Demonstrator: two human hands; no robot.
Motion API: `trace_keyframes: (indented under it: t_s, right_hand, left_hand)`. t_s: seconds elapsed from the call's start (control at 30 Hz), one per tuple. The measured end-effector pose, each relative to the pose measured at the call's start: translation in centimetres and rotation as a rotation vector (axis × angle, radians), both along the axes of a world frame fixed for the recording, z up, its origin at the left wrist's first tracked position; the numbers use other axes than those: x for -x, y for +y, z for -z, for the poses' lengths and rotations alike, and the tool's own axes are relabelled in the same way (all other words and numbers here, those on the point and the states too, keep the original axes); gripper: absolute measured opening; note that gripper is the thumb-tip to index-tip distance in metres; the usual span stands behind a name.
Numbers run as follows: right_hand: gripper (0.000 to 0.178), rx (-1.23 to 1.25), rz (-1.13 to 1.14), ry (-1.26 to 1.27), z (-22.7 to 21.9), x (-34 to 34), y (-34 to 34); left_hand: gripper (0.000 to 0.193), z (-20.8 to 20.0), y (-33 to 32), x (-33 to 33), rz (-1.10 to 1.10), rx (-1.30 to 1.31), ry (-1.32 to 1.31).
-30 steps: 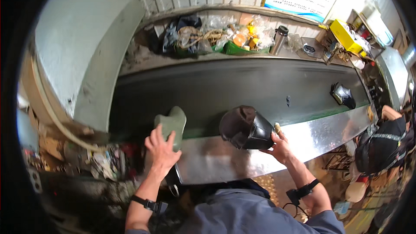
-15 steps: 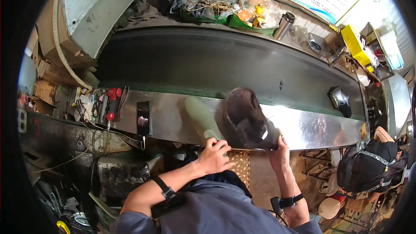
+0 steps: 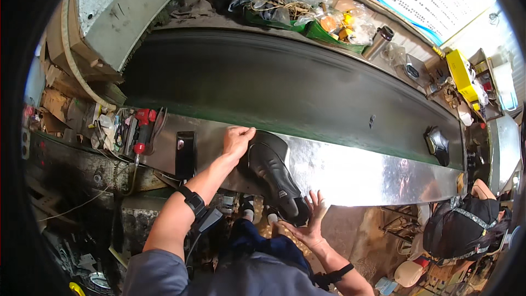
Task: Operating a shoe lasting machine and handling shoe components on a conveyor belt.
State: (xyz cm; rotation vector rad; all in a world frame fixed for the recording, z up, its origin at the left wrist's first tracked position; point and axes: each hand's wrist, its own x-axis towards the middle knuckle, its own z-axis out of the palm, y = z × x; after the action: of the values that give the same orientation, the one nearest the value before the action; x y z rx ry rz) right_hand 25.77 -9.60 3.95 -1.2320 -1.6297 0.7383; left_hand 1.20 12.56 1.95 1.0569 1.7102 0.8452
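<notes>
A black shoe (image 3: 269, 167) lies slantwise across the metal ledge of the bench, its near end jutting past the front edge. At its far left edge, my left hand (image 3: 238, 143) is closed with the fingers curled against the shoe. My right hand (image 3: 310, 220) is beside the near end, fingers spread and the palm turned toward the shoe. Whether its thumb touches the shoe is hard to tell. A second dark shoe (image 3: 437, 145) rests on the belt at the far right.
Behind the metal ledge (image 3: 350, 170) runs a wide dark conveyor belt (image 3: 263, 77). To the left lie a phone (image 3: 186, 155) and a red power tool (image 3: 143, 129). A steel flask (image 3: 379, 43) and filled green baskets (image 3: 334, 35) stand on the back shelf. Another person (image 3: 463, 219) is at the right.
The black shoe has moved left along the ledge and turned. My left hand has gone from the green shoe last, now out of sight, to the shoe's far end. My right hand has opened.
</notes>
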Motion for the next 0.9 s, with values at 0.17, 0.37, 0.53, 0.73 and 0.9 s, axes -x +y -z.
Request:
trace_keyframes:
  t_s: [0.17, 0.37, 0.53, 0.73, 0.9]
  right_hand:
    - [0.131, 0.172, -0.028, 0.079, -0.5, 1.1, 2.5]
    - [0.107, 0.499, -0.294, -0.086, -2.2, -4.6, -1.0]
    - [0.1, 0.312, -0.412, -0.254, 0.3, -6.4, -0.8]
    - [0.103, 0.478, -0.401, 0.004, 5.1, -6.6, 0.3]
    - [0.105, 0.416, -0.541, 0.151, 0.0, -3.7, 0.0]
  left_hand:
    - [0.03, 0.1, 0.6, -1.4, -0.047, -0.156, 0.307]
    - [0.049, -0.5, -4.7, -2.0, -0.019, 0.116, 0.206]
    - [0.097, -1.1, -5.7, -6.1, 0.104, 0.15, 0.51]
    - [0.07, 2.2, -5.2, -4.2, -0.106, 0.054, 0.324]
    - [0.054, 0.0, -8.6, 0.6, -0.328, -0.069, 0.103]
